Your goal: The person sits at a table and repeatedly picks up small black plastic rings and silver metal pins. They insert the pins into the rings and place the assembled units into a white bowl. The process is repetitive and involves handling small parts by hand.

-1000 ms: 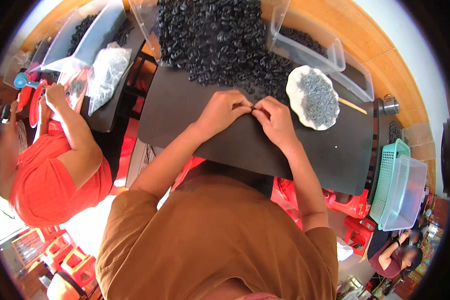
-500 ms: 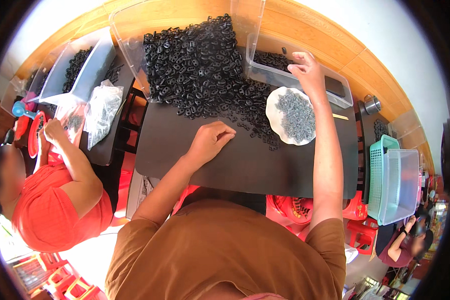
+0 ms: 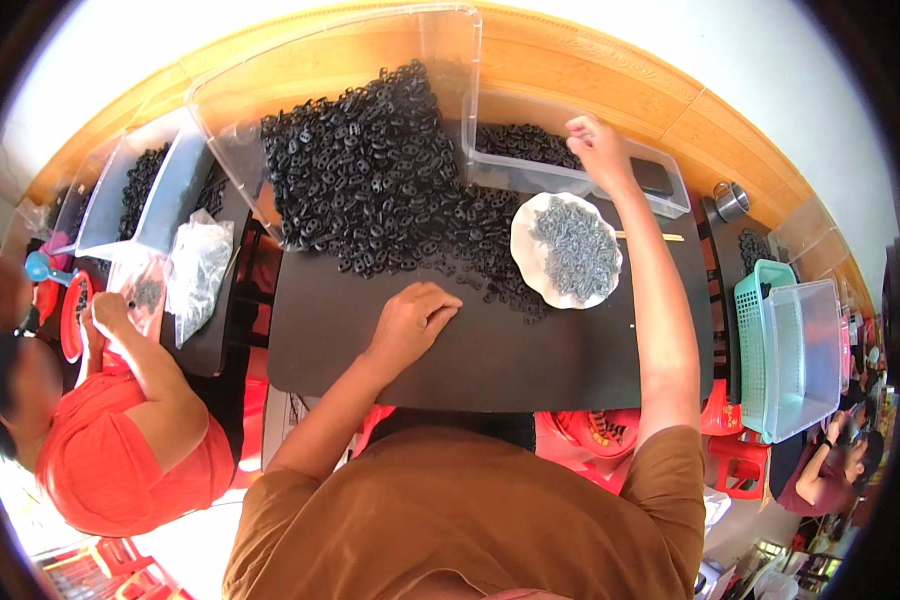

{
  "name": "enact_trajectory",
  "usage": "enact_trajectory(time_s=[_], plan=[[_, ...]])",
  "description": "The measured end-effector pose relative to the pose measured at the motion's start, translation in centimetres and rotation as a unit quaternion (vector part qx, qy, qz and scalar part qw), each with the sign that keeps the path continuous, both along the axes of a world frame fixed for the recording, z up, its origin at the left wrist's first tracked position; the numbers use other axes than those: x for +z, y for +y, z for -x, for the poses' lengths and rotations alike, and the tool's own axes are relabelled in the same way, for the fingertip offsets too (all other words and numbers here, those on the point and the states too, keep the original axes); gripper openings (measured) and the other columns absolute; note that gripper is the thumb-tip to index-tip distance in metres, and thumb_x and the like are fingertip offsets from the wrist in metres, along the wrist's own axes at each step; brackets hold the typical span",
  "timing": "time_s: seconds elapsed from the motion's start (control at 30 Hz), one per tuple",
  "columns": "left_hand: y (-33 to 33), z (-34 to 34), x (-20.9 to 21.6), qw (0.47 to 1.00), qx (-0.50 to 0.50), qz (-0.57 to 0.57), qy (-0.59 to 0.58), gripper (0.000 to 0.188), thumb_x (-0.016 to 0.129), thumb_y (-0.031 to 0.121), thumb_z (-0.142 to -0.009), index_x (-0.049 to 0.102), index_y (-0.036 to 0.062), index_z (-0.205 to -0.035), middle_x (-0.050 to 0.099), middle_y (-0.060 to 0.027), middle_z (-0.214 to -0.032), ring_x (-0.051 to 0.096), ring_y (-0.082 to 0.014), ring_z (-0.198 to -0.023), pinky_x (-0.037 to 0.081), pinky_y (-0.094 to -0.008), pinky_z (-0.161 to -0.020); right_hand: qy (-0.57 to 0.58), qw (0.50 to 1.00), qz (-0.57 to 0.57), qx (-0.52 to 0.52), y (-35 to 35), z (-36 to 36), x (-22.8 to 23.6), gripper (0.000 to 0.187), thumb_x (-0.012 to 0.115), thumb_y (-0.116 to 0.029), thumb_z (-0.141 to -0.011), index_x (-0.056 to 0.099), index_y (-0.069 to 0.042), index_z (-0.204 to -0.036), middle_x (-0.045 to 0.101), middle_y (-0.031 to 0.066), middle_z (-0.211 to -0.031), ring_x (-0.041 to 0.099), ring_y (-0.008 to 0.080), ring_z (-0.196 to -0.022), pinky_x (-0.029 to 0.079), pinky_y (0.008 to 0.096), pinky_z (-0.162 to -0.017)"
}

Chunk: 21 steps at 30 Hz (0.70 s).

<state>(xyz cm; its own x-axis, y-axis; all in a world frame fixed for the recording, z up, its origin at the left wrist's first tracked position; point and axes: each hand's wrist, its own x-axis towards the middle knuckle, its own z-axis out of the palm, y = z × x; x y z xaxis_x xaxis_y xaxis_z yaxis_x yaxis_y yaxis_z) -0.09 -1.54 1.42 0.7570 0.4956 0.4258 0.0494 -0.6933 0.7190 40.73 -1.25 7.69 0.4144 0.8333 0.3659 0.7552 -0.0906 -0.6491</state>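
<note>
My left hand (image 3: 411, 322) rests on the dark table (image 3: 370, 375) in front of a heap of small black plastic pieces with two holes (image 3: 360, 175). Its fingers are curled together, and whatever they may hold is hidden. Over the long clear plastic bin (image 3: 660, 205) at the back right, my right hand (image 3: 602, 152) hovers with loosely bent fingers slightly apart and nothing visible between them. More black pieces (image 3: 525, 145) lie in that bin. Below my right hand, beside my forearm, a white scalloped plate (image 3: 523, 250) holds many small grey, shiny parts (image 3: 575, 250).
A large clear tub (image 3: 205, 100) lies tipped behind the heap. A dark flat object (image 3: 652, 177) sits at the bin's right end, a thin stick (image 3: 660, 237) by the plate. Right stand a metal cup (image 3: 730, 200) and green basket (image 3: 755, 350). A person in red (image 3: 135, 455) works at left.
The view has shifted a little, so the table sits lower in it. A black piece seen in the air beside my right fingers is gone from there. My right fingers are less spread.
</note>
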Motion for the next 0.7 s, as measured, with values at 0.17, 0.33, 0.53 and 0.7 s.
enact_trajectory(time_s=[0.17,0.33,0.53,0.7], plan=[[0.1,0.1,0.2,1.0,0.011,0.013,0.007,0.007,0.071,0.002,-0.08,0.069,0.0038,-0.087,0.066,-0.0094,-0.081,0.062,-0.0297,-0.077,0.051,-0.0382,-0.067,-0.184,0.958,0.222,0.014,4.8,-1.0,-1.0,0.048,0.074,-0.017,-0.081,0.058,-0.005,-0.125,0.062,0.0183,-0.127,0.055,0.0341,-0.123,0.043,0.0414,-0.104],[0.2,0.2,0.4,0.999,0.007,0.03,0.019,0.01,0.071,-0.002,-0.081,0.071,0.0021,-0.09,0.067,-0.01,-0.083,0.062,-0.0267,-0.075,0.05,-0.0343,-0.066,-0.163,0.931,0.295,0.14,8.1,1.9,-2.2,0.043,0.073,-0.024,-0.081,0.064,-0.011,-0.121,0.057,0.0172,-0.133,0.054,0.032,-0.122,0.043,0.0399,-0.101],[0.4,0.0,0.6,0.999,0.005,0.049,0.024,0.01,0.072,-0.001,-0.081,0.071,0.0023,-0.09,0.067,-0.0094,-0.083,0.062,-0.0258,-0.074,0.05,-0.0343,-0.066,-0.169,0.917,0.319,0.169,7.4,-0.3,0.2,0.015,0.072,-0.013,-0.074,0.072,-0.007,-0.087,0.071,0.0101,-0.085,0.068,0.0268,-0.086,0.052,0.0388,-0.077],[0.4,0.0,0.5,0.999,0.004,0.038,0.021,0.01,0.071,-0.001,-0.081,0.071,0.0026,-0.09,0.067,-0.0102,-0.084,0.063,-0.0271,-0.076,0.051,-0.0347,-0.067,-0.149,0.982,0.096,0.066,3.2,-1.5,2.7,0.013,0.069,-0.008,-0.08,0.068,-0.006,-0.092,0.069,0.0118,-0.09,0.068,0.0271,-0.085,0.052,0.0392,-0.077]])
